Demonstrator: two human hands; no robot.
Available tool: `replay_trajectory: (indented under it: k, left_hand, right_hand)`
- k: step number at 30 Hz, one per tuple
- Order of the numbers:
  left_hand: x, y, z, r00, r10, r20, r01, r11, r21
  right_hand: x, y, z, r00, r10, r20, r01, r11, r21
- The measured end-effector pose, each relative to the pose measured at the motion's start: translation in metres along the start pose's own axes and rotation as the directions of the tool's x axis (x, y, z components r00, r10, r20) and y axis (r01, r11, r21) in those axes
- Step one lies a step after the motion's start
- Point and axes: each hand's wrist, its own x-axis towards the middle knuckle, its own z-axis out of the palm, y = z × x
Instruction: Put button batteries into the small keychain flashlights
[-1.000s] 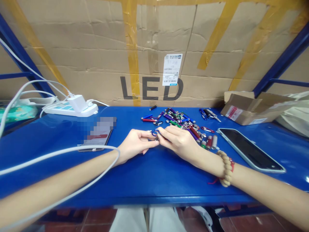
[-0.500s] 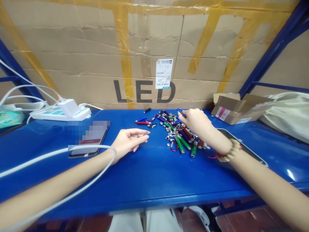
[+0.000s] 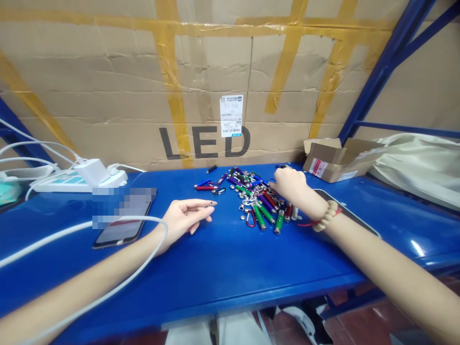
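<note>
My left hand [image 3: 185,215] is over the blue table, left of a pile, with thumb and forefinger pinched on a small metal part [image 3: 211,204]. Its exact kind is too small to make out. At the right side of the pile my right hand [image 3: 293,188] is closed, fingers curled down and mostly hidden behind its back. What they hold, if anything, cannot be seen. Small coloured metal tubes, such as a green tube [image 3: 279,222], lie in the pile. A red carabiner [image 3: 250,219] rests at its front edge, among small metal caps.
A phone [image 3: 125,225] lies at left, a white cable crossing above it and my left forearm. Behind it sits a power strip [image 3: 115,179]. At right are another phone [image 3: 354,215], partly under my right arm, and a small open carton [image 3: 327,160]. A large cardboard box [image 3: 136,110] backs the table [image 3: 223,268].
The view has shifted slightly. My right hand has moved right relative to the pile, and the blue loop at its fingertips no longer shows plainly. My left hand keeps its pinch.
</note>
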Motion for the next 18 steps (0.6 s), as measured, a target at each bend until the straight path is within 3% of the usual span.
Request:
replay_trajectory:
  k: [3, 5, 6, 8, 10, 12, 14, 18]
  left_hand:
    - [-0.001, 0.003, 0.000, 1.000, -0.009, 0.007, 0.008, 1.000, 0.018]
    - [-0.001, 0.003, 0.000, 1.000, -0.007, 0.009, 0.007, 1.000, 0.027]
    - [0.000, 0.003, 0.000, 1.000, -0.007, 0.016, 0.007, 0.999, 0.031]
    - [0.001, 0.001, 0.000, 0.999, -0.008, 0.037, 0.007, 0.999, 0.036]
    - [0.002, -0.001, 0.000, 0.997, 0.002, 0.081, -0.007, 0.999, 0.051]
    - [0.002, -0.003, -0.001, 0.990, 0.027, 0.138, -0.038, 0.996, 0.077]
    - [0.001, -0.004, -0.001, 0.982, 0.047, 0.184, -0.068, 0.992, 0.110]
    - [-0.001, -0.003, -0.001, 0.976, 0.045, 0.211, -0.080, 0.984, 0.160]
  right_hand:
    - [-0.012, -0.011, -0.007, 0.993, -0.065, -0.102, 0.066, 0.998, 0.013]
    - [-0.021, -0.020, -0.009, 0.933, -0.237, -0.271, 0.271, 0.958, 0.094]
    - [-0.026, -0.025, -0.009, 0.855, -0.367, -0.367, 0.438, 0.889, 0.131]
    - [-0.035, -0.034, -0.008, 0.620, -0.584, -0.524, 0.737, 0.663, 0.134]
    - [-0.042, -0.041, -0.006, 0.426, -0.675, -0.603, 0.872, 0.485, 0.073]
    - [-0.047, -0.047, -0.001, 0.332, -0.705, -0.626, 0.916, 0.401, 0.033]
    - [-0.049, -0.050, 0.004, 0.314, -0.706, -0.635, 0.931, 0.359, 0.061]
    - [-0.048, -0.053, 0.015, 0.361, -0.626, -0.691, 0.932, 0.270, 0.242]
